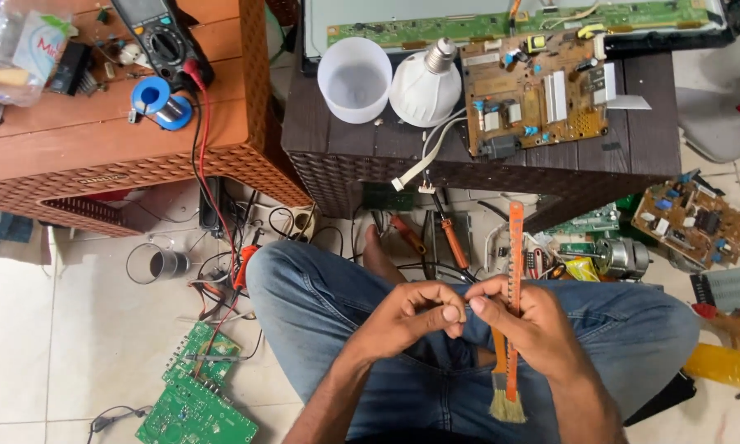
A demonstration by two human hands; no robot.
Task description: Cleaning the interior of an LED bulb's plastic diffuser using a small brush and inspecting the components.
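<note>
Your multimeter [157, 33], at the orange table's [74, 136] back edge, shows a small grey rectangular screen; a clear plastic packet [20, 49] with a white-and-green label lies on the table's far-left corner

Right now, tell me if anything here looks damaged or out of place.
The bulb lies tipped on the dark table, its diffuser cup off beside it. Circuit boards and tools lie loose on the floor.
</note>
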